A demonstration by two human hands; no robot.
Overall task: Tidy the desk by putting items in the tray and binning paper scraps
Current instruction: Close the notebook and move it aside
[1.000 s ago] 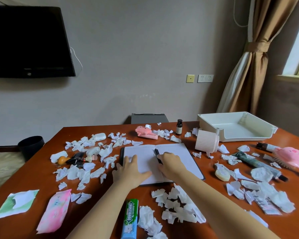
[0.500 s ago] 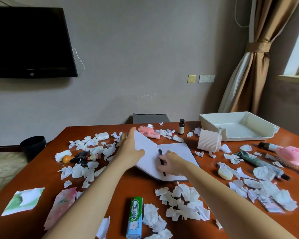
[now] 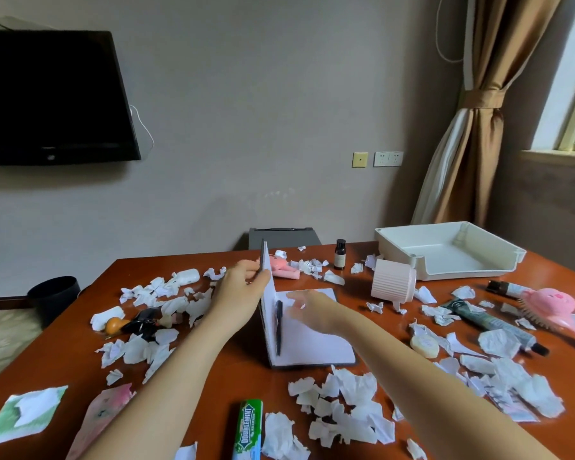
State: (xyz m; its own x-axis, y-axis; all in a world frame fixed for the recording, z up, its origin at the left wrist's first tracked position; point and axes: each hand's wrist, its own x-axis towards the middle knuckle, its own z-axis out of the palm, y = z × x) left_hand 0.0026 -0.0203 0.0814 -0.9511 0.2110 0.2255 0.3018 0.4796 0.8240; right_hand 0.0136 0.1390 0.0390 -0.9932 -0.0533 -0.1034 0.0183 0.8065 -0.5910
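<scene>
- The desk [image 3: 233, 370] is cluttered on both sides of the arms, so I judge the tidying to be barely begun.
- The tray [image 3: 465, 274] sits beyond and to the right of the right hand, well apart from it, with nothing in it.
- The bin [image 3: 54, 295] stands on the floor far to the left of the left hand. Its inside cannot be seen.
- The notebook [image 3: 312, 343] lies between the two hands, half shut. Its spine and long axis run away from the person. The right page lies flat and the left cover stands nearly upright.
- The left hand [image 3: 243, 280] pinches the top edge of that raised cover.
- The right hand [image 3: 312, 308] is blurred and hovers over the flat page, fingers stretched out and holding nothing.
- The pen [image 3: 278, 327] lies in the gutter just left of the right hand, its length parallel to the spine.
- Paper scraps [image 3: 346, 406] lie around both arms, none of them binned as far as can be seen.
</scene>
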